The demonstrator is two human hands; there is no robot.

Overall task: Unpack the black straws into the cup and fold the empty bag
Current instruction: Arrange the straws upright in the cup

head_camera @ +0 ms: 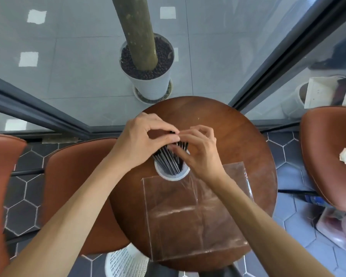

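Note:
A white cup (169,175) stands near the middle of the round wooden table (238,136) and holds a bundle of black straws (169,159). The straws lean away from me, tops fanned out. My left hand (146,136) curls over the straw tops from the left, thumb and fingers pinched at their ends. My right hand (198,150) meets it from the right, fingertips on the same straw tops. A clear plastic bag (194,216) lies flat and empty on the table's near half, its far edge touching the cup.
Brown leather chairs stand at the left (72,188), far left (0,176) and right (328,156). A white planter with a trunk (148,76) sits beyond the glass. A white mesh basket (124,262) is on the floor below the table.

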